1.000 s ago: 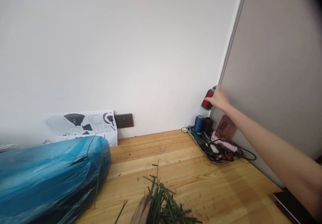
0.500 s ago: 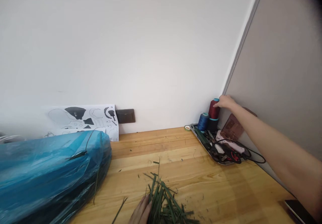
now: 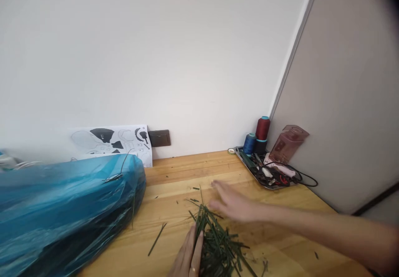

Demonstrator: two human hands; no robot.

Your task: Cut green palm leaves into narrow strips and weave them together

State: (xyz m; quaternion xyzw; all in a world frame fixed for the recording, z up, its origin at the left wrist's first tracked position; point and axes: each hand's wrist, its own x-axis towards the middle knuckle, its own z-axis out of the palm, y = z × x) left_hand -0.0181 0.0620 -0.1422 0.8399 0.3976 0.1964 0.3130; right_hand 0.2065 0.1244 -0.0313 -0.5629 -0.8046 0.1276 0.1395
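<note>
Now, blue bag: lies at your far left on the worktop, see-through, with something dark in its lower part that can't be made out; thin green strands rest on top.
Printed sheet: upright against the wall behind the bag, beside a dark switch plate.
Stray strip: alone on the worktop, between bag and heap.
Left hand: your fingers are straight and nearly together along the heap's left side; whether they grip any strips, you can't tell. A flat, steady palm should make the best fence.
Heap of green strips: near and central on the worktop, between your hands, criss-crossed; light, low pressure would probably scatter fewer pieces.
Right hand: blurred, thumb spread from the fingers, holding nothing, just beyond the heap; a slow, low approach would suit the loose ends.
Metal tray: holds jumbled tools and part of a black cable; at its back end stand a blue spool and a dark spool, with a red spool seemingly stacked on the dark one.
Pink container: tilted behind the tray, contents unclear.
</note>
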